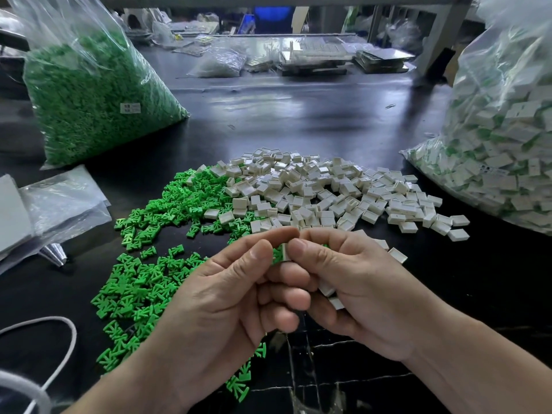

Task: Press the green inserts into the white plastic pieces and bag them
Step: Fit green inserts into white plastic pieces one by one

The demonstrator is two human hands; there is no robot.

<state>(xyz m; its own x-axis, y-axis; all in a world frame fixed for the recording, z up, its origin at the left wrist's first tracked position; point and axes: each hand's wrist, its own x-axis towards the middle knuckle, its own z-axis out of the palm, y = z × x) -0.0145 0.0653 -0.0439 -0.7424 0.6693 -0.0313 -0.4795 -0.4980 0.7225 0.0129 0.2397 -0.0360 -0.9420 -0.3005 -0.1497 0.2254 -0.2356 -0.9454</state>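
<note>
Both hands meet over the near middle of the bench (328,121). The left hand (227,294) pinches a green insert (277,254) between thumb and forefinger. The right hand (358,288) pinches a white piece (286,251) the same way, and its lower fingers curl over a few spare white pieces (327,289) kept in the palm.

The insert lies just left of the white piece and touches it, so the press runs left to right along the line between the two thumbs, with each hand equally close. The thumbs cover most of the joint, so the depth is hard to judge; the insert looks only partly seated.

The loose green inserts (155,234) spread to the left and near, and the loose white pieces (328,192) lie just beyond the hands. The bag at the right (507,150) holds white pieces with green showing in them. It stands nearer the right hand, so the drop would likely fall to that side. A bag of green stock (89,94) stands far left.
</note>
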